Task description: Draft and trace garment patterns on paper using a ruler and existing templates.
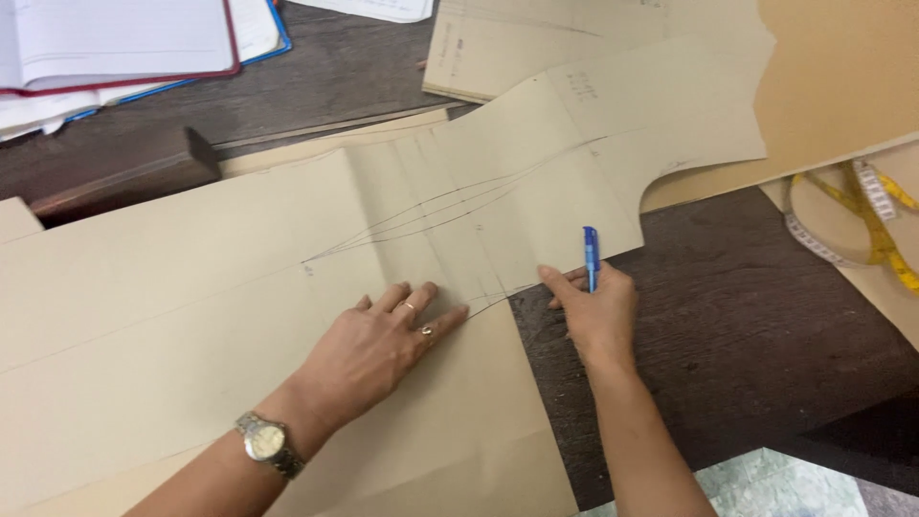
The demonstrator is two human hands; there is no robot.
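Note:
My left hand [378, 345] lies flat, fingers spread, on a large sheet of tan pattern paper [172, 316] marked with curved pencil lines. A wristwatch [268, 443] is on that wrist. My right hand [595, 311] grips a blue pen [591, 253], tip down, at the lower edge of a shaped pattern piece [574, 163] that overlaps the big sheet. The index finger of this hand stretches left and presses that edge.
A yellow and white tape measure [866, 220] curls at the right on more tan paper. Open notebooks [124, 43] sit at the top left, next to a dark wooden block [124, 177]. Dark wood tabletop [747, 325] shows to the right of my hands.

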